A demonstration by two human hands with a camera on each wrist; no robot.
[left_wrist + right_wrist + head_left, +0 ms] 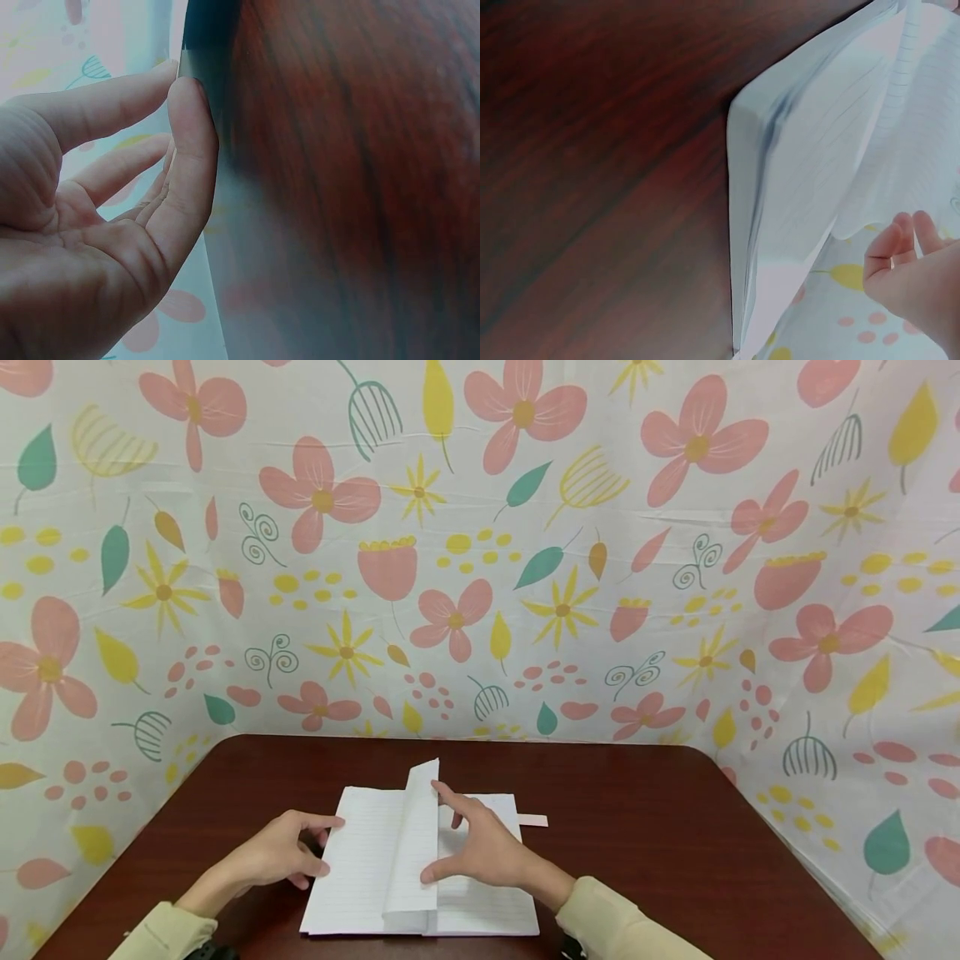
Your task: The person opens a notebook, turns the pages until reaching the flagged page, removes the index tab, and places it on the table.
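An open lined notebook (360,852) lies on the table. Near its middle one page (415,860) stands up, partway over, its upper corner above the notebook's top edge. My right hand (487,847) is over the right half, thumb and forefinger spread, fingertips at the raised page's edge. The right wrist view has this hand (911,270) beside the lifted page (915,150), its fingers loosely bent. At the notebook's left edge my left hand (277,852) touches the margin with thumb and forefinger. Seen from the left wrist, the hand's fingertips (187,90) meet that edge.
A pale paper strip (534,820) sticks out from under the notebook's right side. The dark brown wooden table (637,827) extends around the notebook. Flower-patterned cloth (480,568) stands behind the table and along both sides.
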